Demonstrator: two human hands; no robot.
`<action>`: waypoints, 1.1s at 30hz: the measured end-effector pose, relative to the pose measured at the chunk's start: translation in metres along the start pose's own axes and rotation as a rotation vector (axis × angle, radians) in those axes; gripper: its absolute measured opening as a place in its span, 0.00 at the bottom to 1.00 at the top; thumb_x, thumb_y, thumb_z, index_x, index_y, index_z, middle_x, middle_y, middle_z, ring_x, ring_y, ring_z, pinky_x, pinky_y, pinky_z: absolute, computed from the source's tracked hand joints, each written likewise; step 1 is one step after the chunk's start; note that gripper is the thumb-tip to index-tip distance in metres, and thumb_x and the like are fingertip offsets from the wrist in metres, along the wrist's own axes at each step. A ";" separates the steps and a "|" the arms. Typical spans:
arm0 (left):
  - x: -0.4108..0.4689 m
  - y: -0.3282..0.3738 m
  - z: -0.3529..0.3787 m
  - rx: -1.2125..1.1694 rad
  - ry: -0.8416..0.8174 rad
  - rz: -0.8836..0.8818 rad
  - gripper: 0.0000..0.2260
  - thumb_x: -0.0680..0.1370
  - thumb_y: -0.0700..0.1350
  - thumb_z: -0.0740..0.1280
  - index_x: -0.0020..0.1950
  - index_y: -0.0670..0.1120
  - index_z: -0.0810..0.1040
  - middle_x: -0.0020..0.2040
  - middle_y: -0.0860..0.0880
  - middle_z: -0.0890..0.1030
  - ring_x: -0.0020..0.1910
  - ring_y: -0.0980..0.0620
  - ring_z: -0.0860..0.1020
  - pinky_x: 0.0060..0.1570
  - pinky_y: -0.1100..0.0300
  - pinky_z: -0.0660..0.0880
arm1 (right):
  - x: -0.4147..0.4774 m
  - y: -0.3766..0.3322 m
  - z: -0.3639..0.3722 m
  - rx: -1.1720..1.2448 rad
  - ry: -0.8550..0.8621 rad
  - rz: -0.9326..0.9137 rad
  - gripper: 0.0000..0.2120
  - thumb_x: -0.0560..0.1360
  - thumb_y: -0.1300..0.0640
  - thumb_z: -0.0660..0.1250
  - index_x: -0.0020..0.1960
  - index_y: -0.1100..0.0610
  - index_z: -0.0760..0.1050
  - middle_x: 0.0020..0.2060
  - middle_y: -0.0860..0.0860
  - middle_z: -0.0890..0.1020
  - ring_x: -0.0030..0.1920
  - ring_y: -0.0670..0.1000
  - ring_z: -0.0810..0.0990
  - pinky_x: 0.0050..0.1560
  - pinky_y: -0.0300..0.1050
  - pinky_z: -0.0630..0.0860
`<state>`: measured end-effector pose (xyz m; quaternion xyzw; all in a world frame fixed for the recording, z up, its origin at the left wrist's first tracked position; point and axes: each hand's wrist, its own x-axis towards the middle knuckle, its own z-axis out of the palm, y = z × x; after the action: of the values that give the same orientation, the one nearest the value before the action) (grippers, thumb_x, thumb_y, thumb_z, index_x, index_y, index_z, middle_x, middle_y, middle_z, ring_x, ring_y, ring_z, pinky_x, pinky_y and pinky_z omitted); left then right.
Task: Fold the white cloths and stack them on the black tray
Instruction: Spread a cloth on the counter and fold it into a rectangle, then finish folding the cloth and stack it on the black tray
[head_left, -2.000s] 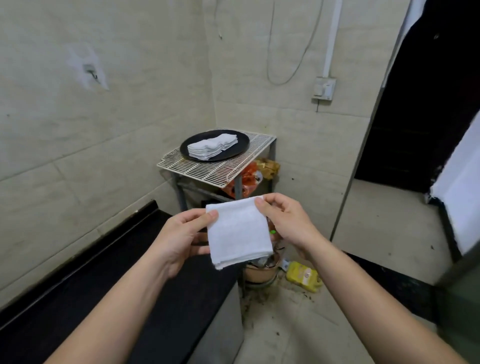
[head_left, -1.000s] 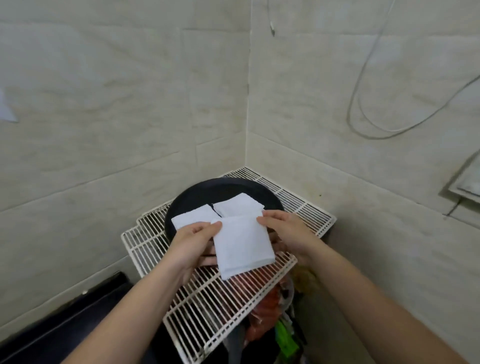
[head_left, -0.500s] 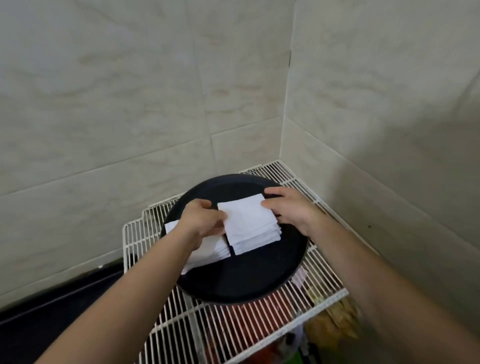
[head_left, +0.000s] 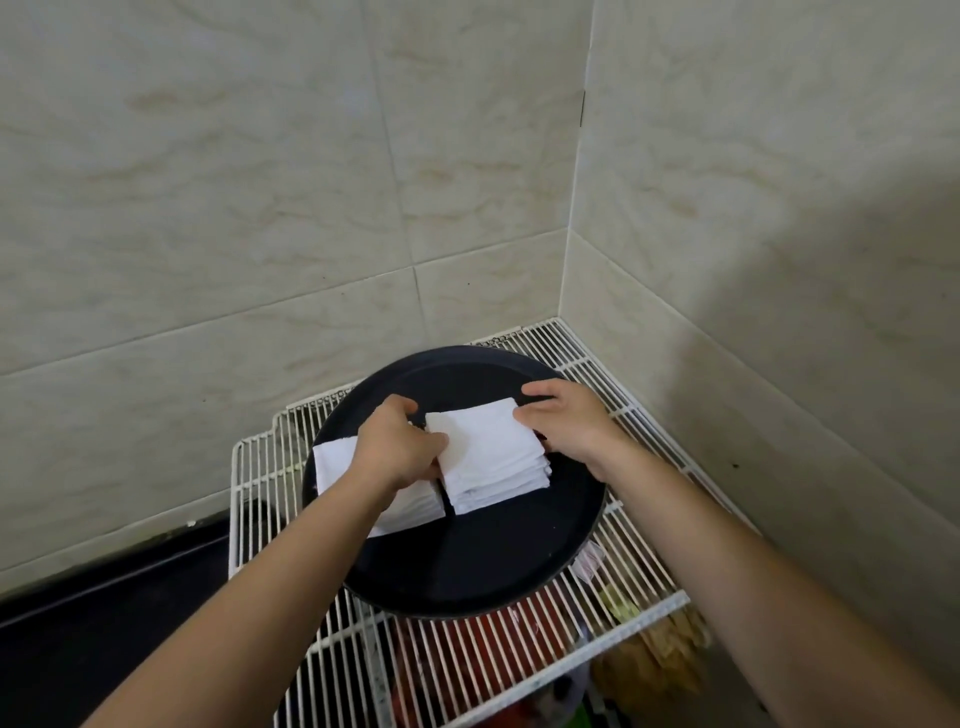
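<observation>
Beige marbled tiles cover the left wall (head_left: 234, 182) and the right wall (head_left: 779, 218), which meet in a corner right of centre. A white wire rack (head_left: 644, 441) fills that corner at lower centre. On it sits the round black tray (head_left: 467, 561), its far rim close to the walls. Two piles of folded white cloths lie side by side on the tray: the left pile (head_left: 332, 462), partly hidden by a forearm, and the right pile (head_left: 498, 488).

The left grip (head_left: 400, 452) is curled, thumb pressed on the near left edge of the top cloth (head_left: 488, 441) of the right pile. The right grip (head_left: 566, 426) has bent fingers pinching that cloth's far right corner.

Red and yellowish packets (head_left: 467, 639) show through the wires below. A black surface (head_left: 104, 623) runs along the lower left.
</observation>
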<state>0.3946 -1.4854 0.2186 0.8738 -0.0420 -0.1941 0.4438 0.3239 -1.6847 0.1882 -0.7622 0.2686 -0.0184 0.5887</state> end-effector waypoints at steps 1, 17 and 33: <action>-0.003 0.000 -0.001 0.131 0.043 0.089 0.23 0.77 0.42 0.70 0.70 0.42 0.69 0.51 0.46 0.81 0.46 0.44 0.83 0.46 0.53 0.80 | -0.002 -0.001 -0.001 -0.097 0.054 -0.068 0.19 0.76 0.53 0.71 0.66 0.52 0.76 0.56 0.47 0.83 0.54 0.49 0.83 0.60 0.53 0.79; -0.016 -0.054 0.023 0.902 -0.107 0.446 0.30 0.81 0.60 0.36 0.81 0.50 0.39 0.81 0.47 0.39 0.79 0.50 0.38 0.77 0.44 0.40 | -0.023 0.030 0.026 -1.082 -0.182 -0.368 0.30 0.84 0.41 0.40 0.81 0.51 0.39 0.80 0.47 0.39 0.80 0.50 0.40 0.79 0.54 0.42; -0.110 -0.128 -0.157 0.809 0.527 0.330 0.31 0.81 0.63 0.44 0.79 0.49 0.60 0.81 0.41 0.54 0.80 0.42 0.51 0.74 0.37 0.54 | -0.063 -0.064 0.117 -0.865 0.096 -0.778 0.33 0.81 0.36 0.42 0.82 0.52 0.49 0.81 0.56 0.45 0.81 0.56 0.45 0.79 0.56 0.47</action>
<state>0.3401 -1.2616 0.2337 0.9768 -0.1377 0.1371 0.0904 0.3345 -1.5433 0.2284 -0.9742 -0.0216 -0.1566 0.1609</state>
